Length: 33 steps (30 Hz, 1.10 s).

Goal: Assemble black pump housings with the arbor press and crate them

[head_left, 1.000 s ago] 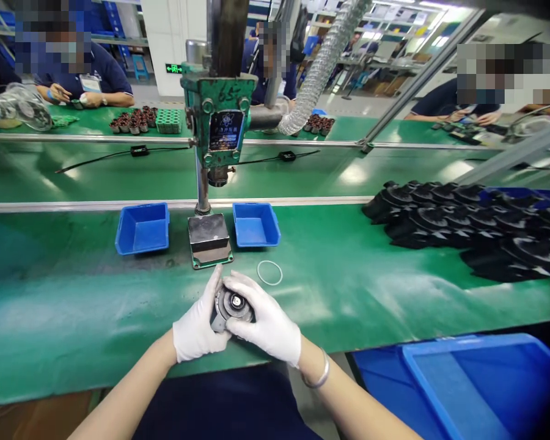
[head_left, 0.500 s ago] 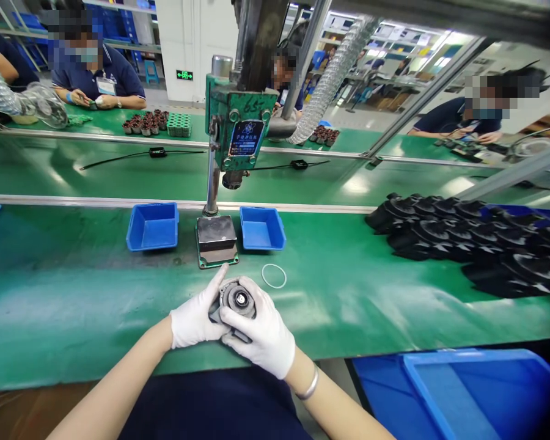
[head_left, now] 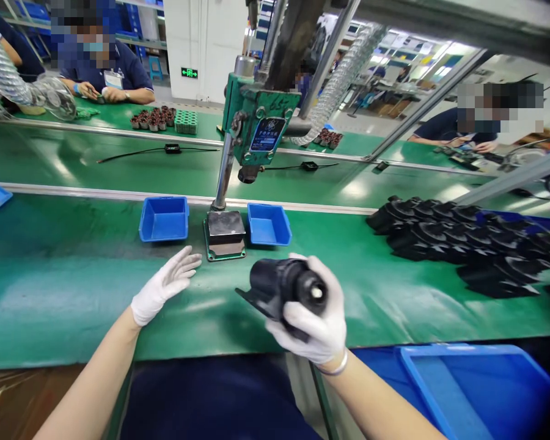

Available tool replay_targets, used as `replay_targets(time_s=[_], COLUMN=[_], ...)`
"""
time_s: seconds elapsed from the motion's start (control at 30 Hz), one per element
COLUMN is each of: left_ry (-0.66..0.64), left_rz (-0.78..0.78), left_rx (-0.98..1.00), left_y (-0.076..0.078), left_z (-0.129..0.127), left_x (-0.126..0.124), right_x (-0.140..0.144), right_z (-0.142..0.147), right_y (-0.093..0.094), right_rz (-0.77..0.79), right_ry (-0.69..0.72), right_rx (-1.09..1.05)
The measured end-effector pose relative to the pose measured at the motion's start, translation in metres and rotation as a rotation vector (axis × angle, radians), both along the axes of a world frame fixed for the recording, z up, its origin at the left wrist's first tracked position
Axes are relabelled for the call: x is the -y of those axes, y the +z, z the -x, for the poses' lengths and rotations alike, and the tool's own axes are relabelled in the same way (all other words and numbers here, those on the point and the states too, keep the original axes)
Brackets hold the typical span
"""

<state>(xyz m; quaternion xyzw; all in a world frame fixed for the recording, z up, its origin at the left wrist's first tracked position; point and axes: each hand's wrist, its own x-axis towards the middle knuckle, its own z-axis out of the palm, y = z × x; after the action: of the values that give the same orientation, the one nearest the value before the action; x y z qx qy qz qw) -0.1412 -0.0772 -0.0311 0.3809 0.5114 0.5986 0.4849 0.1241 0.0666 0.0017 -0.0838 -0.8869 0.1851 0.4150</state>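
Note:
My right hand (head_left: 321, 318), in a white glove, is wrapped around a black cylindrical housing (head_left: 270, 281). It is held tilted above the green table, its round stepped end with a pale centre turned toward me and a flat fin sticking out to the left. My left hand (head_left: 167, 287), also gloved, is apart from the housing and holds nothing, its fingers stretched out. Just beyond that hand stand a small blue bin (head_left: 165, 229) and the metal block (head_left: 226, 226) at the foot of a green hand press (head_left: 259, 122). The pale ring cannot be seen now.
A second small blue bin (head_left: 269, 226) stands right of the press base. Several black housings (head_left: 440, 229) are lined up at the right. Below the table edge at lower right is a large blue crate (head_left: 476, 351). Co-workers (head_left: 107, 73) sit across the bench.
My left hand has let go of the housing and moved left, opening. My right hand has carried the housing to the right and tipped it over sideways. The view has shifted slightly.

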Motion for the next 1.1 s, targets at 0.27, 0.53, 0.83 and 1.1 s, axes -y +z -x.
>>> replay_targets(time_s=[0.27,0.53,0.83,1.1], left_ry=[0.055,0.059,-0.194,-0.091], left_rz=[0.032,0.088,0.122,0.163], left_rx=[0.068,0.055,-0.444,-0.16], left_y=[0.003,0.004,0.01,0.012], left_z=[-0.007,-0.005,-0.068,-0.105], left_x=[0.0,-0.001,-0.027,-0.059], right_x=[0.001,0.005,0.001,-0.012], right_z=[0.022,0.017,0.006,-0.015], right_y=[-0.039,-0.032,-0.032,-0.027], right_rz=[0.128,0.074,0.464,0.874], right_ry=[0.09,0.097,0.145,-0.172], right_rx=[0.134,0.264,0.225,-0.219])
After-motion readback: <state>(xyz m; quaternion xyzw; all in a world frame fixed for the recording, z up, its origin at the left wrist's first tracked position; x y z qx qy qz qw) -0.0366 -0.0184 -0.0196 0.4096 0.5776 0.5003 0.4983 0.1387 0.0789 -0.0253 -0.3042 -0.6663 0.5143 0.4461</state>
